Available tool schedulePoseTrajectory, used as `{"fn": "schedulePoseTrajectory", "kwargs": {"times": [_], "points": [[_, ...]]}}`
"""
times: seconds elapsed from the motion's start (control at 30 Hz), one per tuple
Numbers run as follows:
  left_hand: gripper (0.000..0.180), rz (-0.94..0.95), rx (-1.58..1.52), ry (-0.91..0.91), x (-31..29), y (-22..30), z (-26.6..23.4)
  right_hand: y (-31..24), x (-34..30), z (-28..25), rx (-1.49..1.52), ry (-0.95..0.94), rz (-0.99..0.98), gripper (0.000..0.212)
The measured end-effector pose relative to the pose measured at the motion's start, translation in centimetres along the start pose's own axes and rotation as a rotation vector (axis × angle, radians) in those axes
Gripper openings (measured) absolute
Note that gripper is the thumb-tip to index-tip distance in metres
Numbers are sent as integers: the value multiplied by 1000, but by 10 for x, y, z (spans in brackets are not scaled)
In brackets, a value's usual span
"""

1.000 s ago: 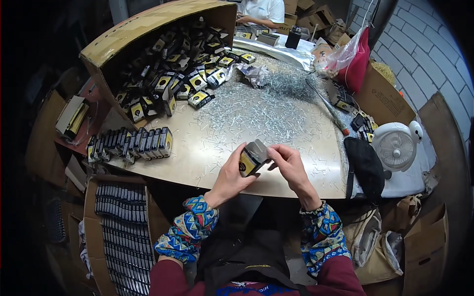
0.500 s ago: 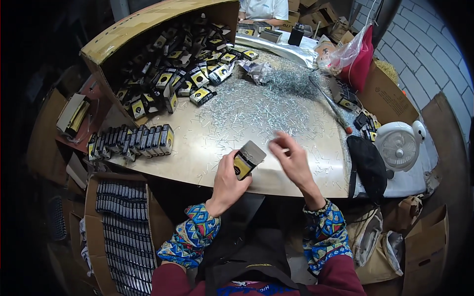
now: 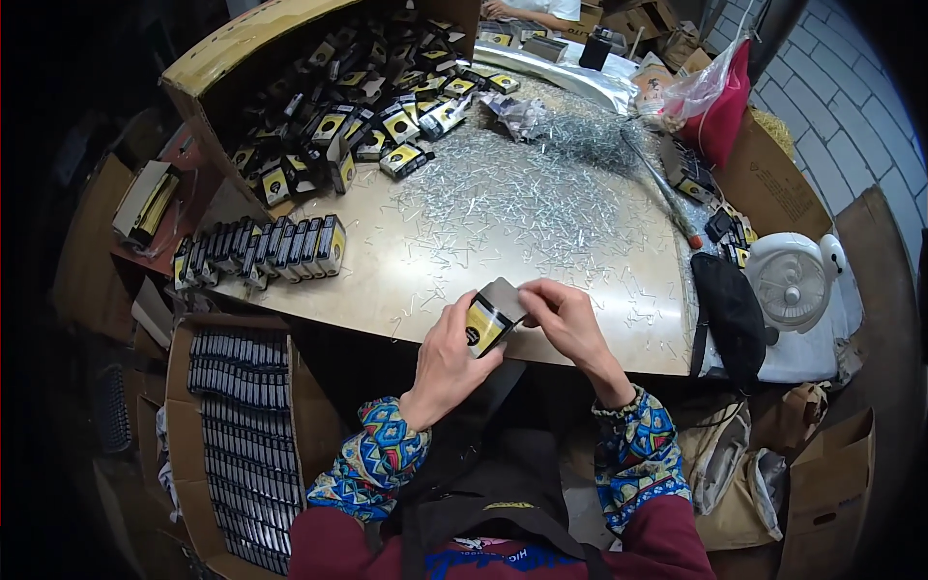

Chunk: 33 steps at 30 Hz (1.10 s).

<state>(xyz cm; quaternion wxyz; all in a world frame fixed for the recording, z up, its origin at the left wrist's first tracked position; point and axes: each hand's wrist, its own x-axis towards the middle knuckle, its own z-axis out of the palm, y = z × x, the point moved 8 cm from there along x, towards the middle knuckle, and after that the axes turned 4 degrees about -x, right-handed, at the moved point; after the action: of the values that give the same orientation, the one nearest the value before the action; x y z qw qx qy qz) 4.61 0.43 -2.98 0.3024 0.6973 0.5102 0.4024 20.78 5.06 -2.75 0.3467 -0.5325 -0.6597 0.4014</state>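
A small black and yellow cardboard box (image 3: 486, 326) sits tilted in my left hand (image 3: 447, 362), whose fingers and thumb are wrapped round its sides. Its grey end flap (image 3: 503, 298) stands up at the far end. My right hand (image 3: 568, 324) is closed in a pinch at the right edge of that flap; whether its fingertips also hold anything small cannot be seen. Both hands are above the table's near edge. Beyond them, loose bent metal pins (image 3: 503, 208) lie scattered over the tabletop (image 3: 362, 280), with a denser heap farther back.
A large carton (image 3: 208, 121) at the far left spills many similar boxes. A row of boxes (image 3: 280, 246) stands at the left edge, above a carton of packed boxes (image 3: 242, 435). At right are a white fan (image 3: 791, 290) and black pouch (image 3: 730, 314). Another person sits opposite.
My right hand has moved left and closed at the box's flap, where before it was apart and blurred. The left hand still holds the box. The view has shifted slightly.
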Motion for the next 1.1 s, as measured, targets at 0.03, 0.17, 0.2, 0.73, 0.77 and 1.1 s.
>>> {"fn": "schedulePoseTrajectory", "kwargs": {"times": [0.03, 0.17, 0.2, 0.73, 0.77, 1.1], "points": [[75, -63, -29, 29, -2, -4, -3, -4, -3, 0, 30, 55, -38, 21], [66, -92, -54, 77, -16, -5, -5, -62, -32, 18, -328, 165, -660, 20], [66, -45, -13, 87, -18, -1, -5, -59, -33, 20, -307, 177, -652, 18], [84, 56, -100, -5, -37, -3, 1, -39, -54, 44, -317, 129, -486, 30], [84, 55, -100, -8, -39, -3, 2, -41, -54, 48, -317, 129, -484, 30], [83, 97, -87, 58, -39, 0, -1, -41, -72, 48, -385, 215, -535, 25]]}}
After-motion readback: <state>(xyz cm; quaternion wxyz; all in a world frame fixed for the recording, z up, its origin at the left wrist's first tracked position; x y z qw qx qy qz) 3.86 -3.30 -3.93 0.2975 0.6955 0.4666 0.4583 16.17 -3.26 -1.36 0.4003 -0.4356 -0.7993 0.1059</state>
